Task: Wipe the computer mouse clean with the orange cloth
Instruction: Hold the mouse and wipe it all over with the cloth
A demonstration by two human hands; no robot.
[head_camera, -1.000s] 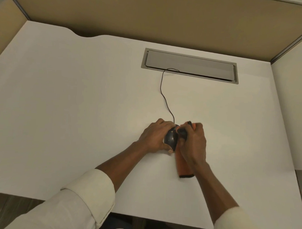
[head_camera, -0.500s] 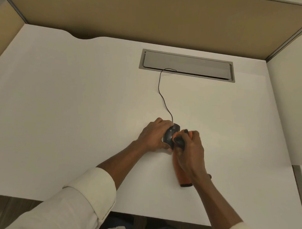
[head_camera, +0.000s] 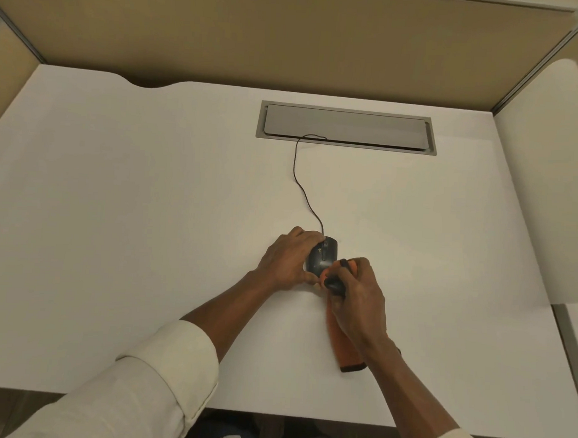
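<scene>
A black wired computer mouse (head_camera: 322,256) sits on the white desk (head_camera: 134,213). My left hand (head_camera: 288,259) grips its left side and holds it steady. My right hand (head_camera: 358,296) is closed on the orange cloth (head_camera: 345,350), pressing a bunched end against the mouse's near right edge. The rest of the cloth, with a dark hem, trails back under my right wrist onto the desk. The mouse's front and scroll wheel are uncovered.
The thin black mouse cable (head_camera: 302,183) runs from the mouse to a grey cable hatch (head_camera: 346,126) set in the desk's back. Tan partition walls (head_camera: 287,38) enclose the back and sides. A neighbouring white desk (head_camera: 544,182) lies at the right.
My right hand has drawn the cloth back along the mouse from its front toward its near end, uncovering the top. My left hand stays on the mouse.
</scene>
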